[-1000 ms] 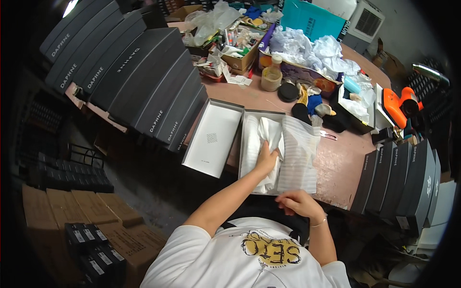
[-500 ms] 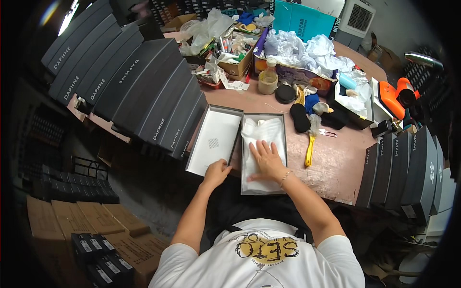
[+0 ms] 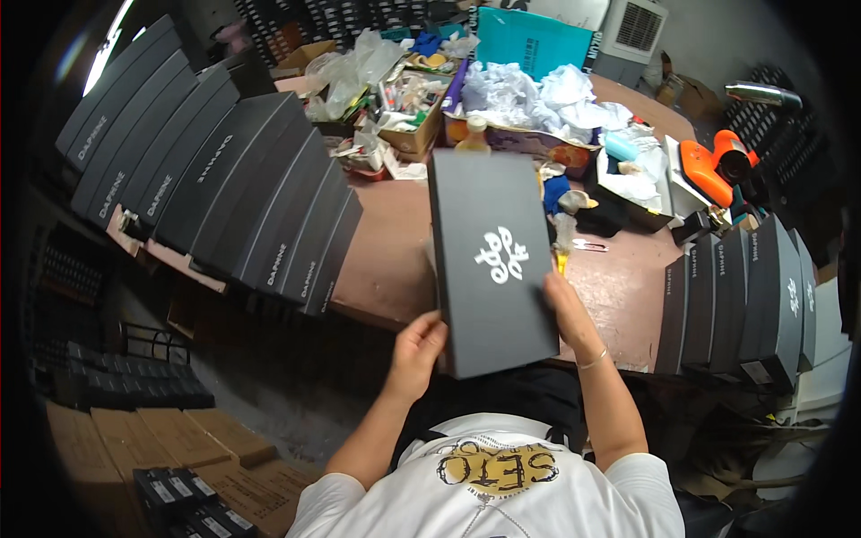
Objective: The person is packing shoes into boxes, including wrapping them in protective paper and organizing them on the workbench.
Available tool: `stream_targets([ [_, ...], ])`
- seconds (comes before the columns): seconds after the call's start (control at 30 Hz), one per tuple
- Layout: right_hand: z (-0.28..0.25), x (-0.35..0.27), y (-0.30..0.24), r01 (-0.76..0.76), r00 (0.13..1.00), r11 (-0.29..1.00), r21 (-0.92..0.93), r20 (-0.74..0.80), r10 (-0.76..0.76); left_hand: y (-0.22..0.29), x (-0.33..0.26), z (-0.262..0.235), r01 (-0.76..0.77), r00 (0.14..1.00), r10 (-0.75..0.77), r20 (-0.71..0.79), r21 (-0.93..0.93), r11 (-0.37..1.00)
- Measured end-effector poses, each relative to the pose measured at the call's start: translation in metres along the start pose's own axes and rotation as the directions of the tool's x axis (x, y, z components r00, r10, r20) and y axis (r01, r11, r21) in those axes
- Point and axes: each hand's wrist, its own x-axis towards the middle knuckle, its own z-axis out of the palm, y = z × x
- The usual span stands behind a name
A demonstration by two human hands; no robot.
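Observation:
A long black box lid [image 3: 491,260] with a white emblem on top covers the box at the near edge of the brown table [image 3: 386,260]. My left hand [image 3: 415,348] grips the lid's near left corner. My right hand [image 3: 565,309] holds its right edge, a thin bracelet on the wrist. The open box and the white tissue paper inside it are hidden under the lid.
A slanted row of black boxes [image 3: 206,179] lies on the left, another row [image 3: 744,296] stands on the right. The table's back holds crumpled white paper [image 3: 538,90], a teal box [image 3: 529,40], an orange tool [image 3: 708,170] and clutter. Brown cartons [image 3: 152,439] sit on the floor.
The lid that lay open side up on the left has been turned over and set on the box. Both hands moved from the tissue paper to the lid's edges.

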Motion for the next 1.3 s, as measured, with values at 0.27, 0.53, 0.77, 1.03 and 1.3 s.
stream_targets([
  [0.27, 0.012, 0.003, 0.054, -0.164, 0.982, 0.812, -0.56, -0.169, 0.081, -0.069, 0.037, -0.021, 0.008, 0.991, 0.066, -0.12, 0.531, 0.847],
  [0.53, 0.021, -0.002, 0.101, -0.178, 0.98, 0.948, -0.264, -0.14, 0.145, -0.093, 0.028, -0.039, 0.442, 0.893, -0.447, -0.046, -0.094, 0.892],
  [0.77, -0.018, -0.077, -0.03, 0.235, 0.962, 0.935, 0.268, -0.2, -0.184, -0.014, 0.041, 0.075, 0.333, 0.919, -0.155, 0.362, -0.505, 0.796],
  [1.03, -0.053, -0.166, -0.083, 0.689, 0.442, 0.719, -0.088, -0.735, -0.514, 0.068, 0.022, 0.284, -0.305, 0.802, 0.339, 0.492, -0.152, 0.94],
  [1.3, -0.24, -0.303, -0.246, 0.752, -0.051, 0.518, -0.409, -0.819, -0.572, 0.062, 0.0, 0.298, -0.484, 0.299, 0.206, 0.932, -0.038, 0.874],
])
